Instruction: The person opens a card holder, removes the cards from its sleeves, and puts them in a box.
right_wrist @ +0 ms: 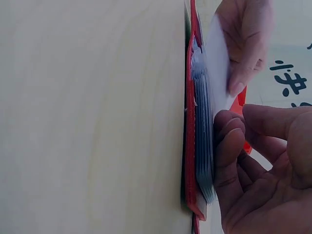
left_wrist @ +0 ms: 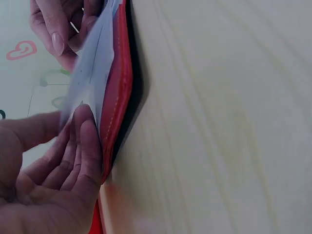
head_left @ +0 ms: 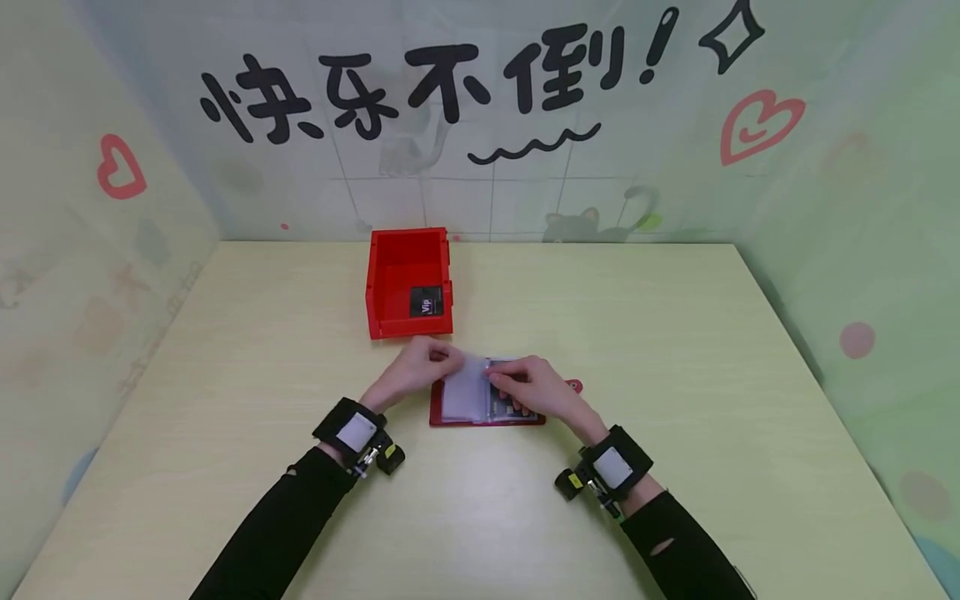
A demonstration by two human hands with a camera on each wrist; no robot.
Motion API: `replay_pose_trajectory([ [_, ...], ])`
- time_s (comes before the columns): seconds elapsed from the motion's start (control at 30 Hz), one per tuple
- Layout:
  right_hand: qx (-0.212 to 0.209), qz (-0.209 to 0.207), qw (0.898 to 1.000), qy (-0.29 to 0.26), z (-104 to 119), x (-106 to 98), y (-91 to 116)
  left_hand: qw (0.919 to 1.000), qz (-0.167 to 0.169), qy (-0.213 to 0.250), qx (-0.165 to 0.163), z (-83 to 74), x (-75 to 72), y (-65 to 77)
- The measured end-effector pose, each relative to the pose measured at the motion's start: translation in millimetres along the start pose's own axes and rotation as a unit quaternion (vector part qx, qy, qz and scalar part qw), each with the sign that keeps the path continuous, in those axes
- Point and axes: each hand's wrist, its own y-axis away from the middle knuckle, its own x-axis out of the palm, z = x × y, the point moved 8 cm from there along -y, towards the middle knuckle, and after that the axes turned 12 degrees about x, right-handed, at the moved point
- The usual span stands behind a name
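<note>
A red card holder (head_left: 436, 408) lies spread on the table with its translucent plastic sleeve pages facing up. My left hand (head_left: 423, 362) pinches the outer edge of one clear sleeve page (head_left: 465, 393), which stands lifted off the red cover in the left wrist view. Over the other half is my right hand (head_left: 536, 387), its fingertips (right_wrist: 229, 141) resting at the stack of sleeve pages (right_wrist: 204, 131). Nothing shows between its thumb and forefinger. A dark card (head_left: 504, 407) is visible in the sleeve partly under the right hand.
Behind the card holder stands a red bin (head_left: 411, 328) with a black card (head_left: 426, 302) marked "Vip" inside. A small red tab (head_left: 575, 386) sticks out past the right hand. Printed cloth walls (head_left: 480, 200) border the table (head_left: 637, 333) at the back and sides.
</note>
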Motion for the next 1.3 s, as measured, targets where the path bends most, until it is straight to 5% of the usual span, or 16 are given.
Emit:
replay_pose_trajectory([
  [0.33,0.012,-0.026,1.0,0.004,-3.2,-3.0,-1.0,0.9966,-0.056,-0.05,-0.033,0.5,-8.3,1.6],
  [0.5,0.002,-0.066,0.997,0.05,-4.1,-12.1,2.0,0.9927,-0.072,-0.085,-0.045,-5.7,-7.4,2.5],
  [0.87,0.024,-0.056,0.991,0.115,-11.2,-30.1,3.4,0.9804,-0.07,-0.183,-0.019,-18.8,-2.3,0.3],
  [1.13,0.015,-0.028,0.996,0.081,-20.7,-32.8,-1.6,0.993,-0.005,-0.117,0.019,-31.1,17.5,-7.8],
  [1.3,0.026,-0.018,0.997,0.069,-22.7,-32.3,-2.6,0.9978,0.006,-0.066,0.0,-33.4,26.2,-11.9],
])
